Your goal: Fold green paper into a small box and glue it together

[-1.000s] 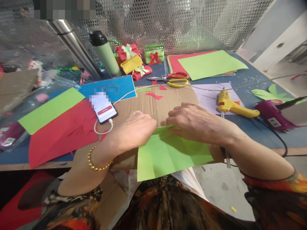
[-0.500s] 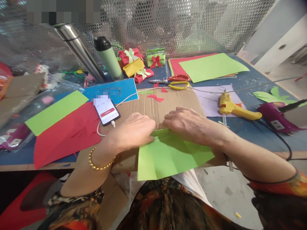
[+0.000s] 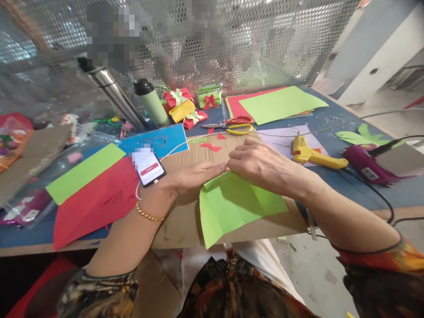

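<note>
My left hand (image 3: 198, 174) and my right hand (image 3: 255, 163) meet at the far edge of a bright green sheet (image 3: 238, 210). The sheet lies in front of me over a piece of cardboard (image 3: 185, 223), its near left corner reaching the cardboard's near edge, with soft creases across it. My left fingers are close together and stretched to the right along the sheet's far left edge, their tips right by my right knuckles; I cannot tell whether they pinch the paper or only press it. My right fingers curl down over the far edge, and since their tips are hidden, I cannot tell whether they are clamped on it.

Just beyond my hands, red scraps (image 3: 211, 147) lie on the cardboard, with scissors (image 3: 228, 125) farther off. To the left, near my wrist, is a phone (image 3: 152, 171) with a white cable; beside it lie a red sheet (image 3: 96, 205) and a green strip (image 3: 86, 173). To the right, a yellow glue gun (image 3: 309, 154) rests partly on a pale purple sheet (image 3: 274, 136), and a purple device (image 3: 364, 165) sits farther right. At the far side stand a green bottle (image 3: 153, 105) and a small green paper box (image 3: 209, 100) with a red bow, left of a stack of coloured sheets (image 3: 285, 106).
</note>
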